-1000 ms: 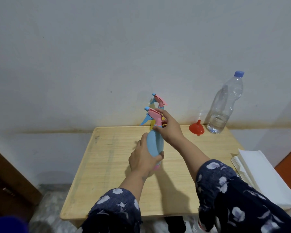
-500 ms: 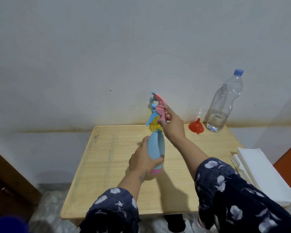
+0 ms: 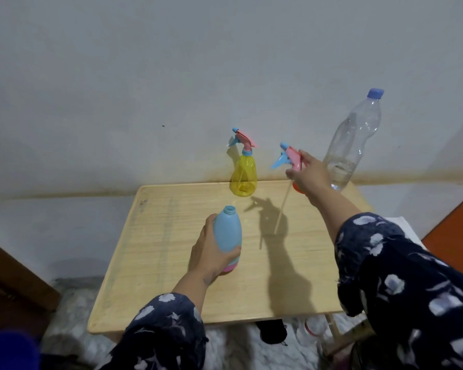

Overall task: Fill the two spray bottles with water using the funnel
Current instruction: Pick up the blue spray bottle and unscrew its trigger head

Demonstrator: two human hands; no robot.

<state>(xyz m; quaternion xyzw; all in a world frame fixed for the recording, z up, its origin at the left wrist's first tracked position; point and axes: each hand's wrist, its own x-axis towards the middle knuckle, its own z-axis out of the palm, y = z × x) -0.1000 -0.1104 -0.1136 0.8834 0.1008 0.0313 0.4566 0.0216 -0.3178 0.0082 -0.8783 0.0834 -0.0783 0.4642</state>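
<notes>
My left grip (image 3: 211, 252) holds the uncapped pale-blue plastic spray bottle (image 3: 227, 233) over the light wooden worktop (image 3: 158, 249). My right grip (image 3: 309, 176) lifts its pink-and-blue trigger head (image 3: 288, 157), dip tube dangling. The capped yellow translucent spray bottle (image 3: 243, 174) stands by the wall, near a clear plastic water bottle (image 3: 354, 140).

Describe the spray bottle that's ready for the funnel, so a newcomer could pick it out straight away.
Start at the wooden table against the wall. Above its middle, the left hand grips an opaque blue spray bottle with a pink base. Unlike the yellow spray bottle at the back edge, its neck is open; the right hand holds its spray head.
</notes>
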